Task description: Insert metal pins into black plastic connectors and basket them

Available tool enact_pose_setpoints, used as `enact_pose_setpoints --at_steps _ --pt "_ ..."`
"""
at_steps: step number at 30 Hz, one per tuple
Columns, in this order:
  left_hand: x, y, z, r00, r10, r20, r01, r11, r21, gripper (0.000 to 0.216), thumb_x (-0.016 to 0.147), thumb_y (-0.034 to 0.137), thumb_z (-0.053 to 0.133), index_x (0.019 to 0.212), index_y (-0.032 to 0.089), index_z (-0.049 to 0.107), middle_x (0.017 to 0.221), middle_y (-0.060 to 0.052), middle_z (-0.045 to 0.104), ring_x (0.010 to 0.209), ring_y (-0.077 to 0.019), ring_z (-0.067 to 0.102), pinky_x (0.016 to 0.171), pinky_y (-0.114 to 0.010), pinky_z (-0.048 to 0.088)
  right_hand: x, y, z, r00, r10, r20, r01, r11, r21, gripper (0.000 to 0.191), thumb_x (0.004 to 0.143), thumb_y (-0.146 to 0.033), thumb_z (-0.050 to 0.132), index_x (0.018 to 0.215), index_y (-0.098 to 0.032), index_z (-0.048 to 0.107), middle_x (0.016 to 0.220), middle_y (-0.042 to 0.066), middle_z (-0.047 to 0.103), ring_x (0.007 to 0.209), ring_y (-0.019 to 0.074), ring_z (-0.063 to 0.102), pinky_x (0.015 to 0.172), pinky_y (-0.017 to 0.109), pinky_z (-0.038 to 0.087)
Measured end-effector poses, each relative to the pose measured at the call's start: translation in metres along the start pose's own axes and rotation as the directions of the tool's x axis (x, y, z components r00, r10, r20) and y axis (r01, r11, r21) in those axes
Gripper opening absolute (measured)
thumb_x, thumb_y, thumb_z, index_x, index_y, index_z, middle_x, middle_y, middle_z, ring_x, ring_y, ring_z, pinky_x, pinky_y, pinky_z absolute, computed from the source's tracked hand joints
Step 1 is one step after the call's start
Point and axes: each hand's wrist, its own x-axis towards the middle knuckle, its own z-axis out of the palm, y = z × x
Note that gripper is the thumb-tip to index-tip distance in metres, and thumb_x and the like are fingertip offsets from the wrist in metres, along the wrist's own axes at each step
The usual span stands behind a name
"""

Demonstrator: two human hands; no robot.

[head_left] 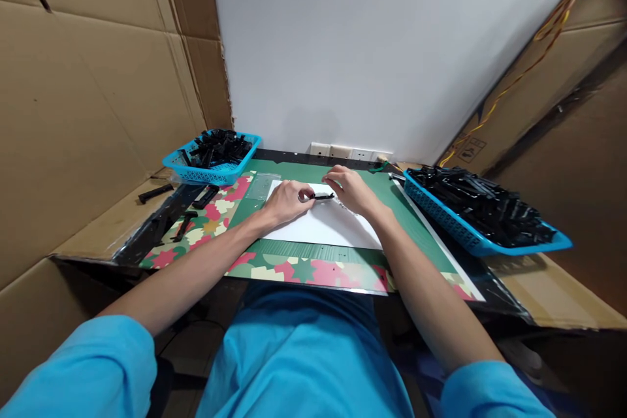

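Observation:
My left hand (290,201) pinches one end of a small black plastic part (323,196) between thumb and fingers, over a white sheet (313,232). Just right of the part's other end is my right hand (350,188), raised a little with its fingers bent together. Whether those fingertips hold anything is too small to make out. Small pale bits (341,204) lie on the sheet under the right hand.
A blue basket (215,176) heaped with black parts stands at the back left, another blue basket (455,228) at the right. Loose black parts (184,226) lie on the patterned mat (294,270). Wall sockets (340,152) sit behind; cardboard (108,78) closes in the left side.

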Motion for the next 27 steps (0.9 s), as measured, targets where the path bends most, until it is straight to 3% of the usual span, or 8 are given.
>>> enact_pose_setpoints --at_steps 3,6,8,13,27 --pt "0.000 -0.001 0.000 1.000 0.013 0.008 -0.013 1.000 0.018 0.017 0.087 0.028 0.076 0.099 0.022 0.086 0.086 -0.005 0.081 0.080 -0.0226 0.074 0.077 -0.034 0.056 0.002 -0.002 0.009 0.990 0.135 -0.035 -0.126 0.972 0.196 0.028 0.104 -0.038 0.064 0.095 -0.017 0.080 0.092 0.010 0.078 0.082 0.0231 0.073 0.079 0.035 0.057" --pt "0.000 -0.001 0.000 0.999 0.035 0.013 -0.035 0.998 0.048 0.019 0.087 0.029 0.075 0.101 0.023 0.086 0.087 -0.006 0.080 0.081 -0.0240 0.072 0.076 -0.035 0.055 0.004 -0.008 0.020 0.957 0.289 -0.010 -0.253 0.855 0.454 0.038 0.096 -0.054 0.073 0.088 -0.017 0.077 0.082 0.010 0.078 0.074 0.0240 0.077 0.071 0.034 0.063" --pt "0.000 -0.001 0.000 0.998 0.053 0.016 -0.054 0.997 0.051 0.021 0.087 0.028 0.074 0.104 0.023 0.086 0.088 -0.007 0.079 0.082 -0.0242 0.070 0.077 -0.036 0.055 0.005 -0.012 0.027 0.932 0.362 -0.003 -0.305 0.790 0.532 0.045 0.091 -0.062 0.076 0.086 -0.018 0.075 0.085 0.012 0.080 0.073 0.0252 0.078 0.067 0.035 0.066" --pt "0.000 0.000 0.002 0.996 0.084 0.031 -0.084 0.996 0.020 0.020 0.088 0.023 0.074 0.104 0.023 0.085 0.090 -0.006 0.079 0.087 -0.0247 0.068 0.080 -0.037 0.054 0.005 -0.013 0.034 0.908 0.419 -0.020 -0.346 0.776 0.528 0.047 0.087 -0.065 0.079 0.082 -0.019 0.073 0.082 0.013 0.080 0.071 0.0271 0.079 0.067 0.037 0.068" --pt "-0.001 0.003 0.001 0.994 0.100 0.041 -0.101 0.995 0.023 0.017 0.089 0.021 0.069 0.096 0.023 0.084 0.087 -0.006 0.078 0.086 -0.0251 0.065 0.079 -0.037 0.051 0.005 -0.014 0.033 0.942 0.333 -0.042 -0.297 0.884 0.361 0.041 0.093 -0.053 0.073 0.075 -0.017 0.077 0.071 0.010 0.077 0.069 0.0269 0.076 0.062 0.032 0.060"
